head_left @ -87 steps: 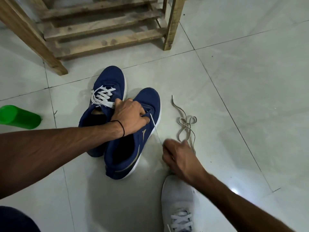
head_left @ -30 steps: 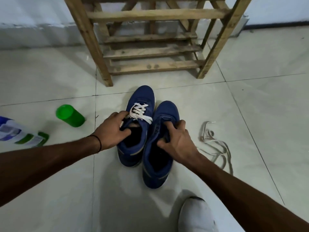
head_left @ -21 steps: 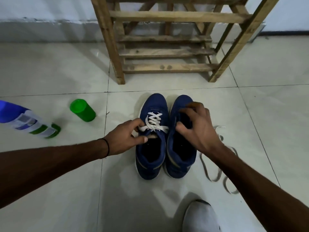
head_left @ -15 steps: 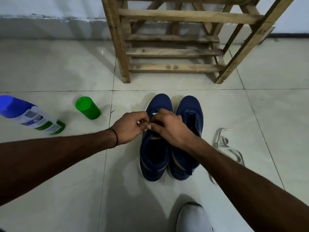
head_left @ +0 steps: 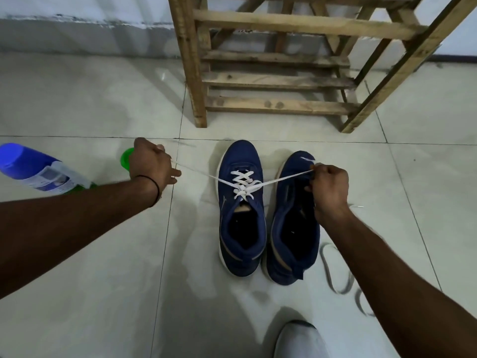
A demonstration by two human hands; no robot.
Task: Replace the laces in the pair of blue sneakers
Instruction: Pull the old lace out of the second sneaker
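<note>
Two blue sneakers stand side by side on the floor (head_left: 103,254), toes towards a wooden rack (head_left: 278,81). The sneaker on the person's left (head_left: 240,156) carries a white lace (head_left: 242,183) criss-crossed up its eyelets. The left hand (head_left: 152,164) and the right hand (head_left: 329,184) each have their fingers curled round one end of it, and the ends are stretched taut out to either side. The other sneaker (head_left: 296,166) shows no lace across its tongue. A loose grey lace (head_left: 326,272) lies on the floor just beside it, on its right. By this I judge the task about half done: one shoe is threaded and only needs snugging and tying, while the second shoe has yet to be laced at all. A spray bottle (head_left: 38,171) and a green cap (head_left: 126,158) lie near the left hand.
</note>
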